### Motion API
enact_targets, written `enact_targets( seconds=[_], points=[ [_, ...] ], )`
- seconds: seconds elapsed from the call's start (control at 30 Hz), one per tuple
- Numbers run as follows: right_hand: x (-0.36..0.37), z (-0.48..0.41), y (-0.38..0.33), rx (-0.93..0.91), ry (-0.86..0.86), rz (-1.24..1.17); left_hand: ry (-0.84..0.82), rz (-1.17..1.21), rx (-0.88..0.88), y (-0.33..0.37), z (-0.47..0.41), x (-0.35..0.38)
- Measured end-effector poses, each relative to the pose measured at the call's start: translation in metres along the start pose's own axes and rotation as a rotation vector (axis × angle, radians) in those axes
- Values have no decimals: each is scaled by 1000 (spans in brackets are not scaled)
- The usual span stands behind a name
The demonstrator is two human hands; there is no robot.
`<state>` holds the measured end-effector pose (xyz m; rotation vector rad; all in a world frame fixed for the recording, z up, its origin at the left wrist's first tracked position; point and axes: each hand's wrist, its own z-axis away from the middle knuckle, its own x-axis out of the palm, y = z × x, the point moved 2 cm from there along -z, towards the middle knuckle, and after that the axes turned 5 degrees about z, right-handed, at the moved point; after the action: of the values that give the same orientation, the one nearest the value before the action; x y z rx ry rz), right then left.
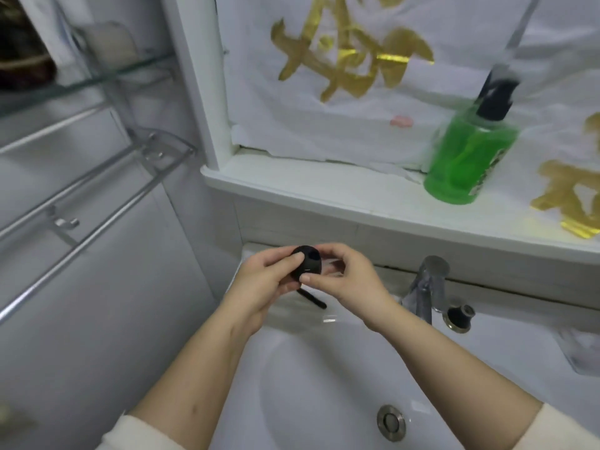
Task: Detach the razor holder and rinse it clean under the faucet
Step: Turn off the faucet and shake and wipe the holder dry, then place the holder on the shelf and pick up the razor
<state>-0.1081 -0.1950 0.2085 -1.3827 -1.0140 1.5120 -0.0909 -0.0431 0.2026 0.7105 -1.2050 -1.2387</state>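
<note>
A small round black razor holder (308, 263) sits between both hands above the back rim of the white sink (292, 378). My left hand (263, 280) cups it from the left, thumb on its top. My right hand (347, 274) pinches its right side with thumb and fingers. A thin black piece (313, 298) sticks out below the hands, angled down to the right. The chrome faucet (428, 287) stands to the right of the hands; no water shows.
A green bottle with a black pump (470, 151) stands on the white ledge (324, 193). A small black and metal cap (459, 316) lies right of the faucet. Metal towel bars (97, 196) and a glass shelf run along the left wall. The drain (391, 422) is low in the basin.
</note>
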Motion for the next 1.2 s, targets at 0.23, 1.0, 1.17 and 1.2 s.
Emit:
enact_targets(
  seconds=[0.23,1.0,1.17,1.2],
  points=[
    [-16,-6,-59,-127,22,101,25,-28,141,58,11,2],
    [-16,-106,-132,-104,121,484,140,-587,328,151,-67,-10],
    [-13,-112,-126,-111,146,540,162,-587,325,142,-77,-15],
    [-12,-112,-126,-111,153,543,161,-581,330,141,-78,-15]
  ],
)
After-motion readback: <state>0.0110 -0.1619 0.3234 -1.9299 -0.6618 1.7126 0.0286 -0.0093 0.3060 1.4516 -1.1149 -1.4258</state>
